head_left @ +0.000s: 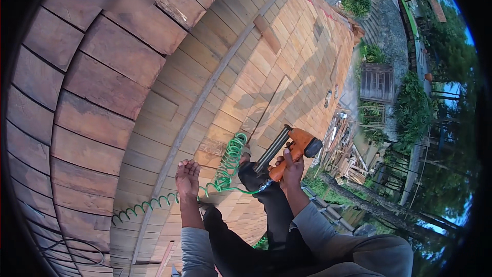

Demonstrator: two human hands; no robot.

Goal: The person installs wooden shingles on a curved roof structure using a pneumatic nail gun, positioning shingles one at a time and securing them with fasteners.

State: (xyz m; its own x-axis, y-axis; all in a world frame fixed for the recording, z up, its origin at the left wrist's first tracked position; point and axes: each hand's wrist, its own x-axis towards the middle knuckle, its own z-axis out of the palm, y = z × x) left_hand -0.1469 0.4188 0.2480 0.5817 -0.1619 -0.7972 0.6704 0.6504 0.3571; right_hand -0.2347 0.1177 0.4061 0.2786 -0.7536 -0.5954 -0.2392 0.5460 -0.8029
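Observation:
My right hand [292,166] is wrapped round the handle of an orange and black pneumatic nail gun [300,142], whose long dark magazine [272,149] slants down to the left. A green coiled air hose [230,161] joins the gun's lower end at a metal fitting [265,185]. The coil lies bunched by my foot, and more of it stretches left across the roof. Palm up and fingers loosely curled, my left hand [188,177] hovers above the wooden shingles [210,138]; nothing shows in it.
A long wooden batten [205,90] runs across the sloping shingles. Darker overlapping roof tiles [110,79] rise at the left, with a black cable [77,251] at lower left. One loose shingle [267,35] lies near the batten. Beyond the right roof edge, scrap timber [346,149] lies far below.

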